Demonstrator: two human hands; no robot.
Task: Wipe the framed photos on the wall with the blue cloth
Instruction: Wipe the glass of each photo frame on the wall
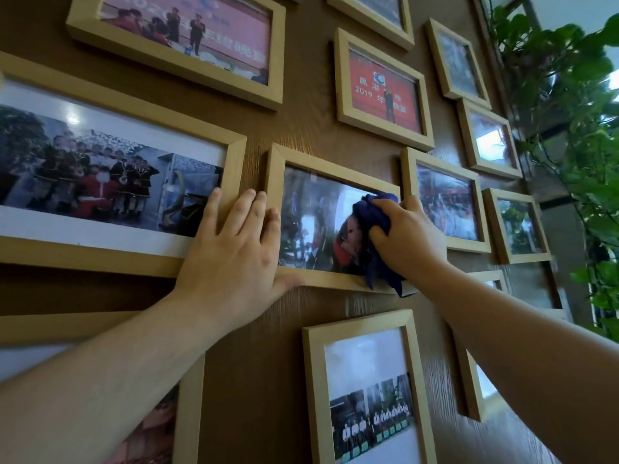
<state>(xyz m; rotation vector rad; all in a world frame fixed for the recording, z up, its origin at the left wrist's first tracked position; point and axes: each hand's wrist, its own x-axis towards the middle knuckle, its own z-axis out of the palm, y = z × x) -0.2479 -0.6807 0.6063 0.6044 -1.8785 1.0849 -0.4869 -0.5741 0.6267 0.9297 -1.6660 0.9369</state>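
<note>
Several light wooden framed photos hang on a brown wood-grain wall (301,122). The middle frame (311,162) holds a glossy photo. My right hand (407,239) grips a bunched blue cloth (371,216) and presses it against the right part of that frame's glass; a tail of cloth hangs over the lower rail. My left hand (234,246) lies flat with fingers spread on the frame's left edge, thumb under its bottom rail, its fingers also overlapping the corner of the large frame (127,105) to the left.
More frames surround the middle one: a pink-photo frame (278,61) above left, a red-photo frame (341,82) above, a tall frame (311,380) below, smaller ones (410,182) to the right. Green leafy plants (576,135) on shelves stand at the far right.
</note>
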